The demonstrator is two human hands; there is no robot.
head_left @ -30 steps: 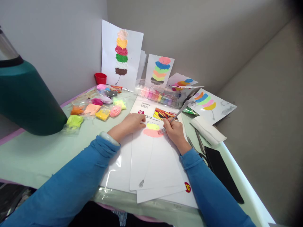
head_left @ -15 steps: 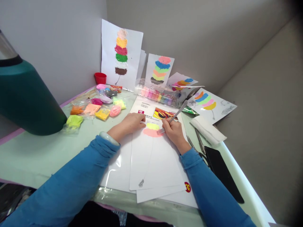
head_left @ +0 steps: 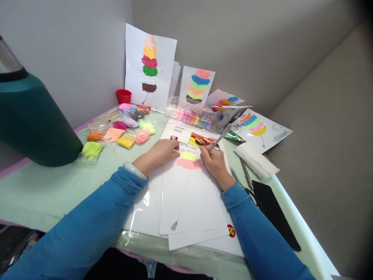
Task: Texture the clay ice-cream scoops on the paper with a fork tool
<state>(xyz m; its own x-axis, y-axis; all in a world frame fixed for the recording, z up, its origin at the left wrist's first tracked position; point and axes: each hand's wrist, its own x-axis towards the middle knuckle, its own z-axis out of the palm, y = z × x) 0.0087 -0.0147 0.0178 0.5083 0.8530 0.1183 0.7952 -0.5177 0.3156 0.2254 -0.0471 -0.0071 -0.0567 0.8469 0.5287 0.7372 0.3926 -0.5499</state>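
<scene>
My right hand (head_left: 215,161) grips a metal fork (head_left: 220,138) near its middle, handle slanting up to the right. The tines touch the right side of a flat pink clay patch (head_left: 186,163) on a white sheet of paper (head_left: 186,198). Just above the pink lies a yellow clay patch (head_left: 188,155). My left hand (head_left: 162,152) rests on the sheet's upper left, holding nothing, its thumb and fingers a little apart beside the patches. A thin pencil line runs down from the pink to a small dark sketch (head_left: 174,226).
Several bagged clay lumps (head_left: 113,135) lie left, near a large teal bottle (head_left: 37,120) and a red cup (head_left: 124,96). Behind stand clay pictures (head_left: 166,58) and a clear clay box (head_left: 194,117). To the right are a folded tissue (head_left: 256,160), scissors (head_left: 251,193) and a black phone-like slab (head_left: 275,216).
</scene>
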